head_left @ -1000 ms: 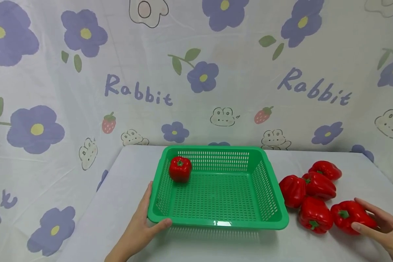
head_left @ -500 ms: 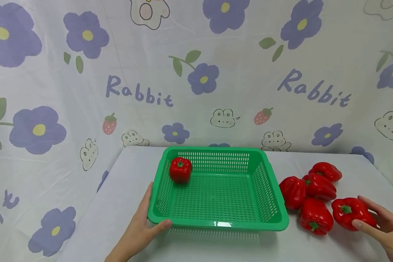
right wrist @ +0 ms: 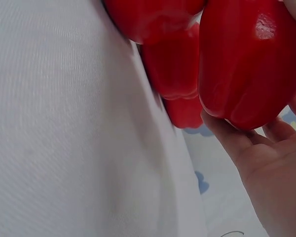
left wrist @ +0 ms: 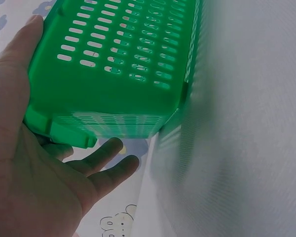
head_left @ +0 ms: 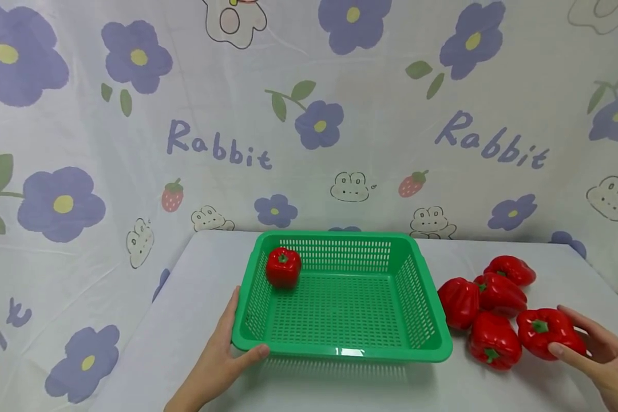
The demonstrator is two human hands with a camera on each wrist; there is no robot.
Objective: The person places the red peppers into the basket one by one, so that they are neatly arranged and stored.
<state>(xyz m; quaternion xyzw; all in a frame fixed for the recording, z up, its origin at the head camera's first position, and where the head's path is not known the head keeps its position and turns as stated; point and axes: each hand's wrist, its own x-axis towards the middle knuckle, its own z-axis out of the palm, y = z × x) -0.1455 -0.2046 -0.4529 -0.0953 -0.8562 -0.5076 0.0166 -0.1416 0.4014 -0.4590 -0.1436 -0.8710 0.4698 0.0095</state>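
Observation:
My right hand (head_left: 605, 355) holds a glossy red bell pepper (head_left: 548, 335) with a green stem, thumb in front and fingers behind. In the right wrist view this bell pepper (right wrist: 251, 64) is raised off the white cloth. At the front left corner of a green plastic basket (head_left: 340, 352), my left hand (head_left: 221, 349) grips the rim, thumb on the front edge and fingers along the left side. The left wrist view has this hand (left wrist: 44, 173) around the basket's corner, some fingers spread below the rim. Inside, at the back left, stands another bell pepper (head_left: 283, 269).
Several more red bell peppers lie right of the basket: one against its wall (head_left: 459, 303), one in front with its stem forward (head_left: 494, 341), others behind (head_left: 502, 293). The table (head_left: 195, 274) has a white cover. A printed curtain (head_left: 309, 171) rises behind it.
My right hand has lifted its bell pepper slightly off the table, and a little to the left lately. The left hand and the basket have stayed in place.

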